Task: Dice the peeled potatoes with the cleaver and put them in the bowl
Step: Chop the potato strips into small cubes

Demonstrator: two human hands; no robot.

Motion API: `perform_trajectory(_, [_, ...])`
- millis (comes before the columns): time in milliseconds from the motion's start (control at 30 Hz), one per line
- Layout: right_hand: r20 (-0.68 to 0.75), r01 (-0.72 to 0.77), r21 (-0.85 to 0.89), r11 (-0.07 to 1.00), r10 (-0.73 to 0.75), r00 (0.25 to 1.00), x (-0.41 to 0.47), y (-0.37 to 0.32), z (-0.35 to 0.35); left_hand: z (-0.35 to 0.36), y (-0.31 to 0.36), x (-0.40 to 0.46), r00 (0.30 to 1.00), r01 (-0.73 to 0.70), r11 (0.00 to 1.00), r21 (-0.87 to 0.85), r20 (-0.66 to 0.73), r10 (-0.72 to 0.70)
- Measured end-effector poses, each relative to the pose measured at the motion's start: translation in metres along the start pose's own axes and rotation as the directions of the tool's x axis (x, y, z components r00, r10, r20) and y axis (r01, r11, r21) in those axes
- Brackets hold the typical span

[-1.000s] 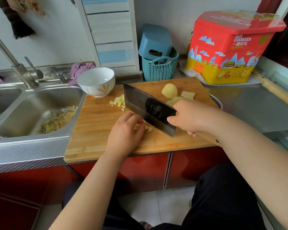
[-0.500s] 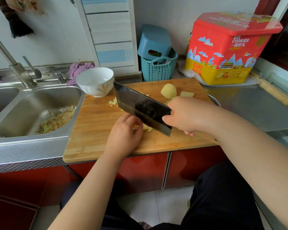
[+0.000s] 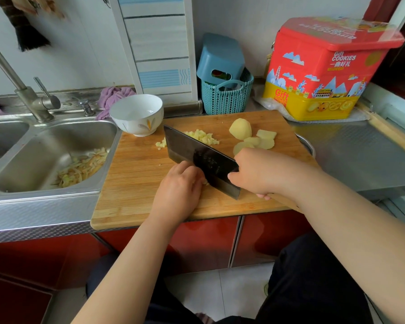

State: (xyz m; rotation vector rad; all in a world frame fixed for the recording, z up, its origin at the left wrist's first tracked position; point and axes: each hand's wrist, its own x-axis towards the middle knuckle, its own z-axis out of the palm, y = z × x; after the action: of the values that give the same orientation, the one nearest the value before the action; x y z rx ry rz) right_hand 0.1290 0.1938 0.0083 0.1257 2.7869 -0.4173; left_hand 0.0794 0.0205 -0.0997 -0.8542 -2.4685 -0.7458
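A home kitchen.
Steel sink [image 3: 56,146] with tap [image 3: 36,101], wooden cutting board [image 3: 136,183], red cabinets [image 3: 204,242] under the bench.

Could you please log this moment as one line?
phase: dicing | right hand: grips cleaver | left hand: steadies potato pieces | bowl: no potato

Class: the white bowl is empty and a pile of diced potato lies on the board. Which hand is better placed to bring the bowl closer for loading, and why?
Probably the left hand: the white bowl stands on its side, and the right hand grips the cleaver.

white bowl [image 3: 136,114] (orange petal motif), dark cleaver [image 3: 197,156], yellow dice [image 3: 202,136].
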Motion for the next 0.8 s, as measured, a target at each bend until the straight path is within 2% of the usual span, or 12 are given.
perform_trajectory(133, [-0.031, 0.013, 0.073, 0.997, -0.01, 0.999, 0.001, 0.006, -0.003, -0.002, 0.001, -0.001, 0.999, 0.032, 0.999, -0.024, -0.03, -0.033])
perform_trajectory(333, [-0.11, 0.046, 0.034, 0.998, -0.042, 0.993, -0.007, 0.004, -0.005, -0.005, 0.001, -0.008, 0.985, 0.123, 0.992, -0.039, -0.115, -0.127])
perform_trajectory(567, [-0.084, 0.087, -0.015, 0.996, -0.088, 0.993, -0.017, -0.006, -0.012, -0.003, 0.001, -0.009, 0.992, 0.102, 0.995, -0.022, -0.074, -0.103])
perform_trajectory(800, [-0.069, 0.07, -0.042, 0.997, -0.073, 0.995, -0.011, -0.01, -0.007, -0.001, -0.001, -0.008, 0.993, 0.103, 0.995, 0.006, -0.053, -0.103])
